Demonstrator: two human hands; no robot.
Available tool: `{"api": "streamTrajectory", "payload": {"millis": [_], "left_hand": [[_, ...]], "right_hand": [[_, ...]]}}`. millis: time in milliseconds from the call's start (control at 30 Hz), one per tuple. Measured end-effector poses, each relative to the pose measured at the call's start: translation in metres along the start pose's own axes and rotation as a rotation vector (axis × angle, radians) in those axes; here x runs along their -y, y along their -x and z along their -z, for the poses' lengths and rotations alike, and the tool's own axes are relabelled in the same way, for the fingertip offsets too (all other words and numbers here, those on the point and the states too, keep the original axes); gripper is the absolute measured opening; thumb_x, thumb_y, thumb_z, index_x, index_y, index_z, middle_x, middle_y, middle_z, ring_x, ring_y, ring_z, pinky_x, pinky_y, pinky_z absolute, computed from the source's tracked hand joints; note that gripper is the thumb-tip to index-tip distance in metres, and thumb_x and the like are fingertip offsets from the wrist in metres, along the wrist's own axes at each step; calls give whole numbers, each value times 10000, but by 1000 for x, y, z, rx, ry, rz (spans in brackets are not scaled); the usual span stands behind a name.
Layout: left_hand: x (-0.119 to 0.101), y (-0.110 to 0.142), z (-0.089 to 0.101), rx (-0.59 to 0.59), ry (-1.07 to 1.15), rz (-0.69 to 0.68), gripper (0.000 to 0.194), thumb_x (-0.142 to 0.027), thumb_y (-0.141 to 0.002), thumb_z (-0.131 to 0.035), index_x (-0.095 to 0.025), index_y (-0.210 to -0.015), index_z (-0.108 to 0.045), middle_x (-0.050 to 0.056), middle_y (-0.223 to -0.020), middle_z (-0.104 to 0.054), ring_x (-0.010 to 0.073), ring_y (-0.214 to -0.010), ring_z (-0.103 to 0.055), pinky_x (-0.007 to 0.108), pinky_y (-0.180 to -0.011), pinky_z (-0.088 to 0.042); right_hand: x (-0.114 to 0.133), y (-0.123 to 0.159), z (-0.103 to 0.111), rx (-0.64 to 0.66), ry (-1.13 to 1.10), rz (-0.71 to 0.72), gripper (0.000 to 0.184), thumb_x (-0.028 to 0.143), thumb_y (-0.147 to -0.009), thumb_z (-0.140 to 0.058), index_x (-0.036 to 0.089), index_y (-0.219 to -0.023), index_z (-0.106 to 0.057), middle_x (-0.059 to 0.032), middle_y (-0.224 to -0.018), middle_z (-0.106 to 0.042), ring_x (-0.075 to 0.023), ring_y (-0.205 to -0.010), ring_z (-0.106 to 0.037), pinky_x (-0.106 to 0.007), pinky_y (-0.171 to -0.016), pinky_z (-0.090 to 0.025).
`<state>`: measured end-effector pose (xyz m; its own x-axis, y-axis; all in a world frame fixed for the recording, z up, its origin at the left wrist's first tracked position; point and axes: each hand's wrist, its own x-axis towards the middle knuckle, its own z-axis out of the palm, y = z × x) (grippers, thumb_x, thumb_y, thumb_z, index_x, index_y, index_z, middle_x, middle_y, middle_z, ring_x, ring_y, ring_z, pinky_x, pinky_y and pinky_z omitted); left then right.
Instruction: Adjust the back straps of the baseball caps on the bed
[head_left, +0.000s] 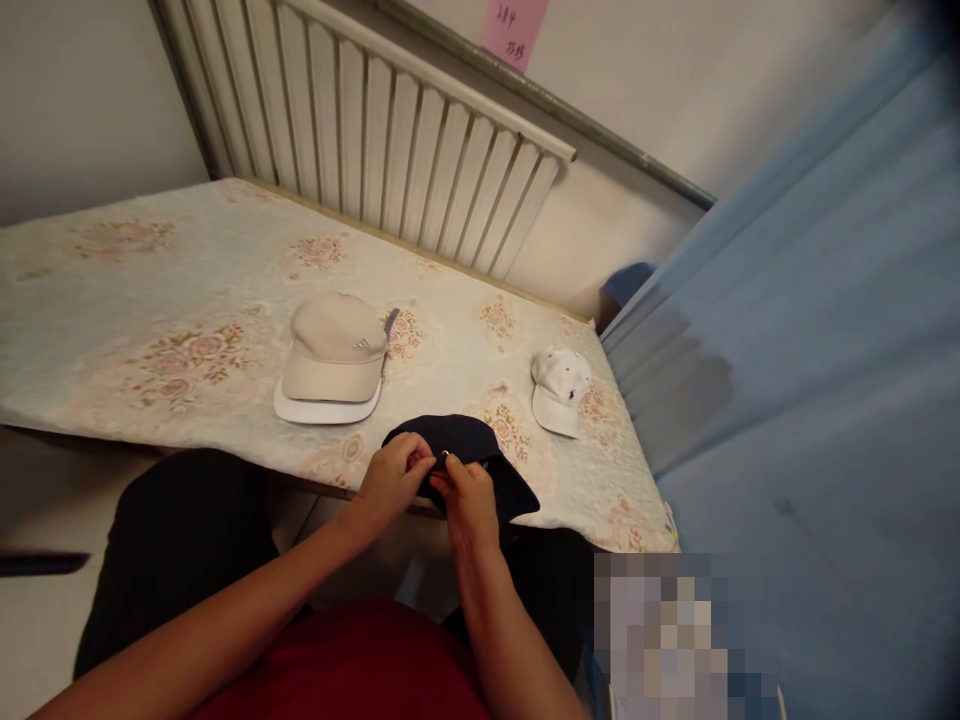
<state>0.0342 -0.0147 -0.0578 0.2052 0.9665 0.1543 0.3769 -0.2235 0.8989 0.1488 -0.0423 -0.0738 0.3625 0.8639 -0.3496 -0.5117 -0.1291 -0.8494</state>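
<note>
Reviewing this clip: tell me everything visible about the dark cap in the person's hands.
The dark cap looks navy and made of plain fabric. Its rounded top faces away from the person; what looks like its brim angles out to the right. It sits at the near edge of the floral cover. The left hand and right hand pinch it beside a small shiny piece.

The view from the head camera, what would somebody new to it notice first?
Probably the dark cap at the front edge of the bed, with the left hand and right hand both gripping it. Next, the beige cap stacked on a white brim to its left, and the white cap to its right, both on the flowered cover.
</note>
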Motion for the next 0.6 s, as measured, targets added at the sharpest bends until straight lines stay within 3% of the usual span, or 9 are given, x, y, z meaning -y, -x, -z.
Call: {"api": "streamTrajectory", "payload": {"millis": [367,600], "left_hand": [[14,9,16,-151,-50,52,140,-307,-790,-462,-210,-713,-527,3,-693,-546,180,-675,-513,298,-633,-395],[15,5,17,-46,54,105,196,-347,-790,-483,-204,-878,-585,37,-884,-663,211,-859,-603,328,-798,-431]], "right_hand": [[6,-3,-1,21,-123,6,322,275,-627,-770,185,-571,-466,20,-523,-618,-114,-530,-613,-236,-546,-499],[8,-3,-5,72,-158,-3,334,279,-626,-777,188,-609,-456,19,-542,-633,-129,-533,-632,-251,-543,-498]]}}
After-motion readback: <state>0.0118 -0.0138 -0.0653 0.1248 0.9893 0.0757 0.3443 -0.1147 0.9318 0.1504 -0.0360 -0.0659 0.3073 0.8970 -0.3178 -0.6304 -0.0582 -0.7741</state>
